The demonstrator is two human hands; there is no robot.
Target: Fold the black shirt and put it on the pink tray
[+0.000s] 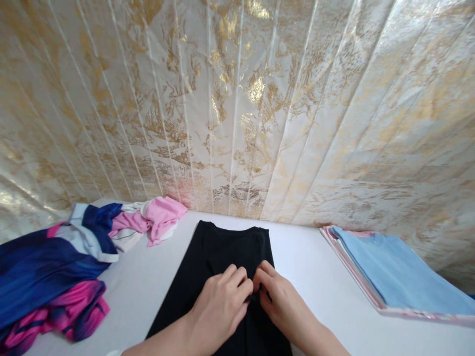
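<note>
A black garment lies lengthwise on the white table, its far edge slightly curved and its near end running out of view. Over its middle, my left hand has its fingers curled down and closed on the dark cloth. Close beside it, my right hand pinches the same cloth between thumb and fingers. The two hands nearly meet, and the fabric at their fingertips is partly hidden. Which kind of garment it is cannot be told for sure.
A loose heap of clothes at the left holds a dark blue garment, a magenta one and a pink one. Folded clothes with a light blue garment on top lie at the right. A gold-patterned curtain hangs behind the table.
</note>
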